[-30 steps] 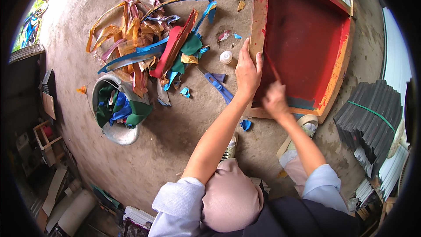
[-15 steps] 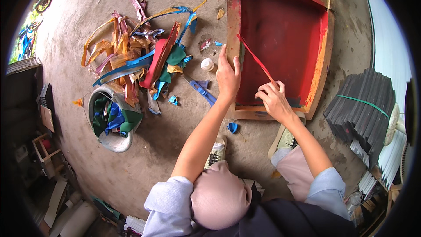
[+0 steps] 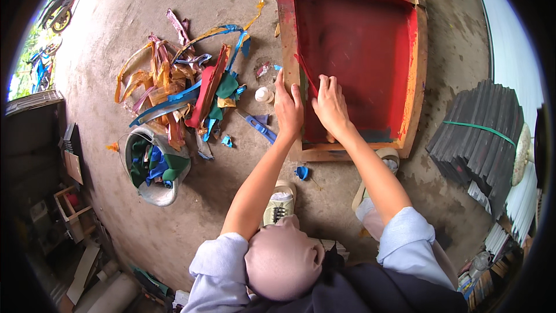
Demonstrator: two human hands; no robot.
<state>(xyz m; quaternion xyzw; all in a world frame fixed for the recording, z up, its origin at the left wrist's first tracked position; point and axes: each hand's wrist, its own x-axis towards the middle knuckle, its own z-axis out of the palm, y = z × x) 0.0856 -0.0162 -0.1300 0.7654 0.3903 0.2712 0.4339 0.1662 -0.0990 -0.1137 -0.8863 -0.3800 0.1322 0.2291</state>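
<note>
Head view: frame (image 3: pixel 419 88) sits on the floor (image 3: pixel 202 203), left hand (image 3: pixel 288 111) along its left rail, thumb parted from fingers, likely bracing it, while right hand (image 3: pixel 332 107), fingers narrow, meets a red strip (image 3: pixel 307 73) inside (pinch hidden, cannot tell).

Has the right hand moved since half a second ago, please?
Yes; against the wooden frame, the right hand moved left and away from the person.

Pale blue sleeves (image 3: pixel 219 261) (rolled up), pinkish trousers (image 3: pixel 282 262), laced shoes (image 3: pixel 275 214).
</note>
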